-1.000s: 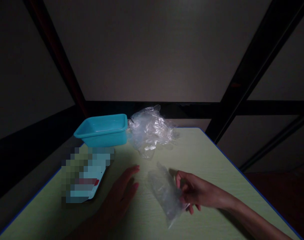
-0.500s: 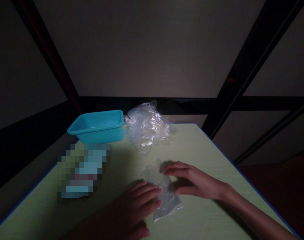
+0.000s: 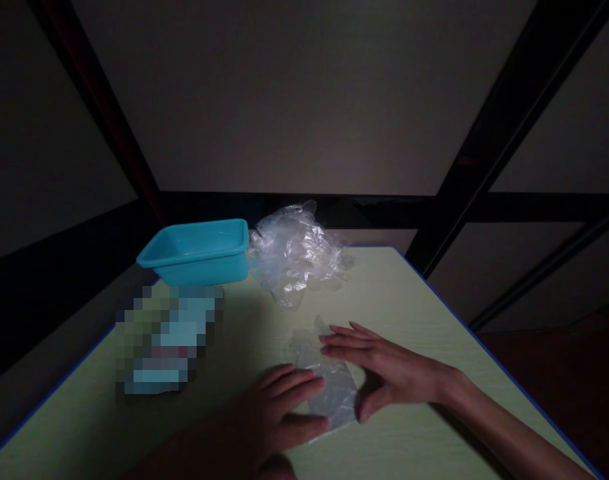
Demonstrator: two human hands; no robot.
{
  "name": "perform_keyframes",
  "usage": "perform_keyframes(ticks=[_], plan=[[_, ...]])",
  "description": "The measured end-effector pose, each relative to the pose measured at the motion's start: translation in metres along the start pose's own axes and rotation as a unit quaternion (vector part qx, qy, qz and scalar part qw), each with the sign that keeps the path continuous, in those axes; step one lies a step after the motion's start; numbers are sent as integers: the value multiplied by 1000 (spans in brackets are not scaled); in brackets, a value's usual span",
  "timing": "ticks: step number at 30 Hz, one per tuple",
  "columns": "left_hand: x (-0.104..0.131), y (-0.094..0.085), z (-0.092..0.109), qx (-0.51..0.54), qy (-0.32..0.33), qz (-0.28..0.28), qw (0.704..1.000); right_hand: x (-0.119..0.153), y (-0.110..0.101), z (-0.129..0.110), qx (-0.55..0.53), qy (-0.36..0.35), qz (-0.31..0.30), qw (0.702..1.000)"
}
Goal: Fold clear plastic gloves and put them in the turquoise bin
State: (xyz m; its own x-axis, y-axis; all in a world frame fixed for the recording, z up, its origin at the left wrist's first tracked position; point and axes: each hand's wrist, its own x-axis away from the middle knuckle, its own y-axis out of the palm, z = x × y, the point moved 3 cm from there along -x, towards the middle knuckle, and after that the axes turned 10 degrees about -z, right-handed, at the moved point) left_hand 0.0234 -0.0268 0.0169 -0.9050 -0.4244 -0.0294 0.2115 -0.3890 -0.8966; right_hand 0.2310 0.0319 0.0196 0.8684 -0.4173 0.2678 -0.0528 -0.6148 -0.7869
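Head view, dim light. I have the clear plastic piece [image 3: 334,399] lying flat on the pale-green table [image 3: 409,300], near edge toward me, between my two hands; it is thin, slightly wrinkled and glove-like in outline. Left hand [image 3: 271,410]: open, palm down, fingers extended and a little apart, fingertips on the piece's left side; nothing gripped. Right hand [image 3: 391,363]: open, fingers extended toward the upper part of the piece, thumb spread away to its lower right edge; nothing gripped. How hard either presses, I cannot tell.

Beyond the hands, a heap of crumpled clear plastic [image 3: 297,257] lies at the far side of the table, just beside a turquoise basin [image 3: 209,270]. Nearer me on the left, I note a pale-blue item [image 3: 181,333], its details masked by pixel blocks.
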Motion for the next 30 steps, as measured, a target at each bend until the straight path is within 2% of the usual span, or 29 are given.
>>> perform_keyframes(ticks=[4, 8, 11, 16, 19, 25, 30], plan=[[1, 6, 2, -36, -22, -23, 999, -1, 0, -1, 22, 9, -11, 1000], [2, 9, 1, -10, -37, 1, 999, 2, -2, -5, 65, -22, 16, 997], [2, 7, 1, 7, -21, -30, 999, 8, -2, -16, 137, -63, 49, 987], [1, 1, 0, 29, -33, -71, 997, 12, 9, -38, 227, -53, 20, 972], [2, 4, -1, 37, -31, -68, 997, 12, 13, -46, 245, -68, 31, 967], [4, 6, -2, -40, 21, -42, 998, 10, 19, -44, 280, -80, 24, 956], [4, 8, -5, -82, 24, -69, 994, 13, 17, -41, 265, -76, 18, 961]])
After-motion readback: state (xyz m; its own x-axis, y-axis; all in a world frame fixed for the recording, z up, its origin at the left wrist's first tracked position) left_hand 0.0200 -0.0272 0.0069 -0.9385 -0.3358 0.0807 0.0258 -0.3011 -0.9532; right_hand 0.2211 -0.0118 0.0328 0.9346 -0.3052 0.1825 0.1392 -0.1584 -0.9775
